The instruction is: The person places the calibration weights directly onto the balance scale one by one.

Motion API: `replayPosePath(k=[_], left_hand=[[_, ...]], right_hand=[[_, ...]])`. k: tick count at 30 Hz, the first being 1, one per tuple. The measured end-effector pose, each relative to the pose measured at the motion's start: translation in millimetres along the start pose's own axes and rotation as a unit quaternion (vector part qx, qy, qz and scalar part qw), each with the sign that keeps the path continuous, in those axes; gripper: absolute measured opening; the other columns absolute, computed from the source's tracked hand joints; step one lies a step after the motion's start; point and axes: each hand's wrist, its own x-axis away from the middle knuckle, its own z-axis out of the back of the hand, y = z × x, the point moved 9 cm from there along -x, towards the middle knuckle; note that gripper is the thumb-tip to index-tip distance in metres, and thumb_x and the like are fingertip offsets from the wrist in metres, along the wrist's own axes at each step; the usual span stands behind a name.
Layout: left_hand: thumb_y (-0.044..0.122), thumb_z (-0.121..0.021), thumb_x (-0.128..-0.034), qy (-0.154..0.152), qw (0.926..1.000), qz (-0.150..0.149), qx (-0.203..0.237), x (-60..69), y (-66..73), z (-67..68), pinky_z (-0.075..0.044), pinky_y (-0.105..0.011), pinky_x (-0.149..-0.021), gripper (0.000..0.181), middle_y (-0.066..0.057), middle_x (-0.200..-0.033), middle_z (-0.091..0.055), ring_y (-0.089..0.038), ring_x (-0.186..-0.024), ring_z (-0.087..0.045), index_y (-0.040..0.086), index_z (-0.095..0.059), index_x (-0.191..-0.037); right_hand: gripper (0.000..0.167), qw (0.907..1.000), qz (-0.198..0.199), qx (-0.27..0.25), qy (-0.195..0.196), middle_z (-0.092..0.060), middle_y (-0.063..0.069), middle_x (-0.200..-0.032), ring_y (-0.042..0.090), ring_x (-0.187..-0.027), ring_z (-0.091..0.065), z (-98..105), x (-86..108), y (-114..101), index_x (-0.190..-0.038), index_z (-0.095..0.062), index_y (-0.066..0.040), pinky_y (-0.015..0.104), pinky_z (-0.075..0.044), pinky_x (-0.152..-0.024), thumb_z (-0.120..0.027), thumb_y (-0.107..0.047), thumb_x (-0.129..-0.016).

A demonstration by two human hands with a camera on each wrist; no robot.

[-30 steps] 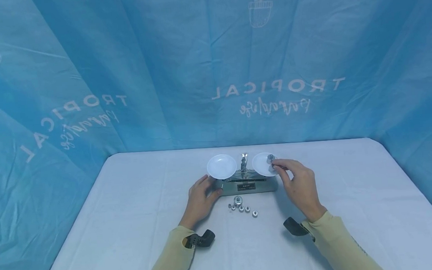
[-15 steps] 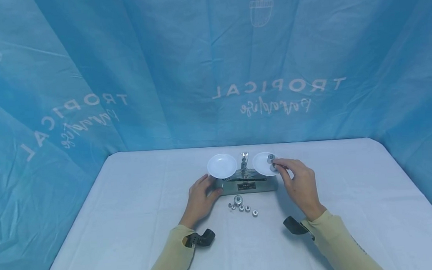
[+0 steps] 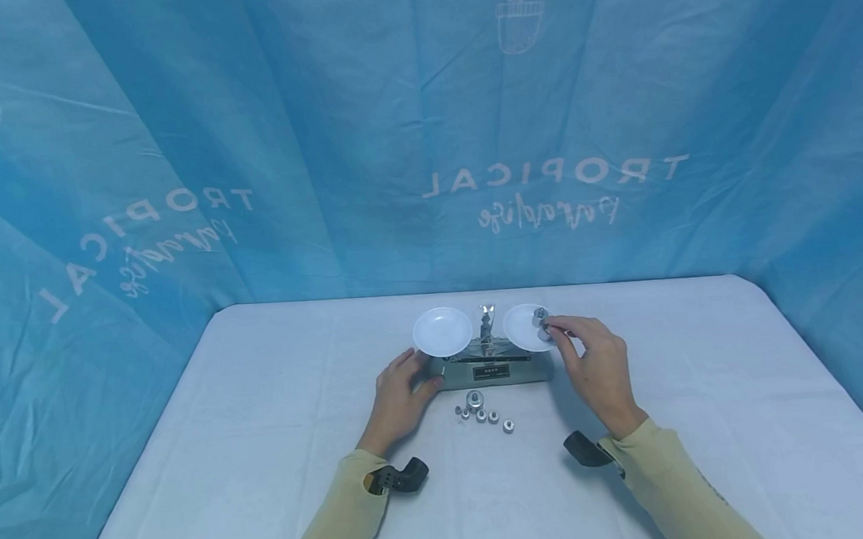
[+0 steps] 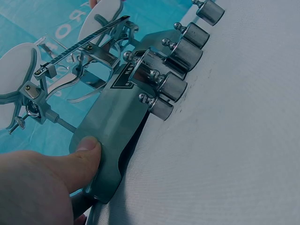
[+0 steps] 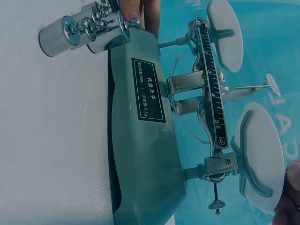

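A balance scale (image 3: 493, 374) with a green-grey base stands on the white-covered table. My left hand (image 3: 401, 398) grips the left end of that base; in the left wrist view its thumb (image 4: 84, 161) presses the front face, and the other fingers are mostly hidden behind. Above the right pan (image 3: 520, 330), my right hand (image 3: 600, 370) pinches a small metal weight (image 3: 544, 333) between thumb and fingertips, partly covered by them. Just behind it another metal weight (image 3: 540, 315) is seen over the same pan. The left pan (image 3: 442, 332) is bare.
Several knobbed metal weights (image 4: 185, 54) stand on the table in front of the base, the largest (image 3: 474, 399) nearest to it. A blue printed curtain (image 3: 362, 141) hangs behind and along both sides of the table (image 3: 226, 451).
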Motion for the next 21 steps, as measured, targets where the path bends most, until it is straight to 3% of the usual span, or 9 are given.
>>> replayPosePath(k=[21], left_hand=[[0.026,-0.067,-0.0959,-0.001,1.0,-0.006,-0.001,0.3,3.4,1.6,-0.021,-0.063,-0.118,0.052,-0.011,-0.145,-0.056,-0.036,-0.143,-0.039,0.007,-0.055,-0.143]], right_hand=[[0.021,0.9998,-0.017,-0.005,0.0,-0.073,0.016,-0.104,0.032,-0.094,-0.066,1.6,-0.4,-0.2,-0.111,-0.073,-0.001,0.047,-0.056,-0.077,-0.074,-0.001,-0.09]])
